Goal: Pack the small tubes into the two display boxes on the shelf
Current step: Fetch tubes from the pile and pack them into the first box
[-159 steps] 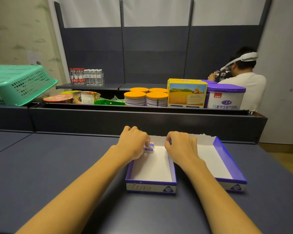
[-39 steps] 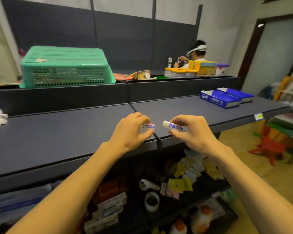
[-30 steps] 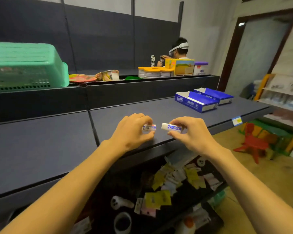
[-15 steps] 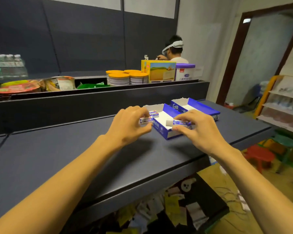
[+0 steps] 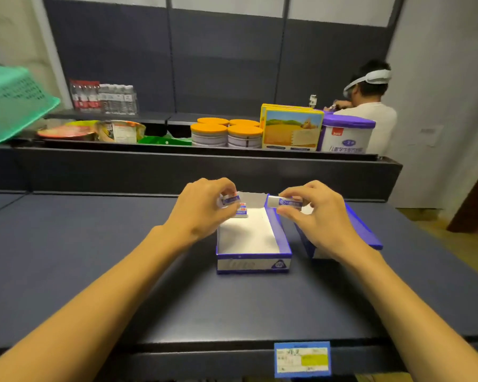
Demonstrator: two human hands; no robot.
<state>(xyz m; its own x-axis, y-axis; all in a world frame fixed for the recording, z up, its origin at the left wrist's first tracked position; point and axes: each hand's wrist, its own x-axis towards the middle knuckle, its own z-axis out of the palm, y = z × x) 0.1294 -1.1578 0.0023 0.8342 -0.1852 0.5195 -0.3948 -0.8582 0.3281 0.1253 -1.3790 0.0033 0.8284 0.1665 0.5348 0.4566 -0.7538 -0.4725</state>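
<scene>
Two blue-and-white display boxes stand side by side on the dark shelf: the left box (image 5: pixel 253 261) and the right box (image 5: pixel 366 234), which my right hand partly hides. A few small tubes (image 5: pixel 242 212) lie stacked at the far left corner inside the left box. My left hand (image 5: pixel 202 209) pinches a small white-and-blue tube (image 5: pixel 230 199) over that corner. Just above the wall between the boxes, my right hand (image 5: pixel 315 216) pinches another tube (image 5: pixel 283 202), held level.
A raised dark ledge (image 5: pixel 193 172) runs behind the boxes. Beyond it stand orange-lidded tins (image 5: pixel 227 132), a yellow carton (image 5: pixel 291 126), a purple-lidded tub (image 5: pixel 346 135), bottles (image 5: pixel 102 97) and a green basket (image 5: pixel 9 103). A person (image 5: pixel 370 106) stands at far right. A price label (image 5: pixel 301 359) hangs on the shelf's front edge.
I turned from the left part of the shelf and came to face the boxes. Both hands carried their tubes over the boxes, which now sit straight ahead.
</scene>
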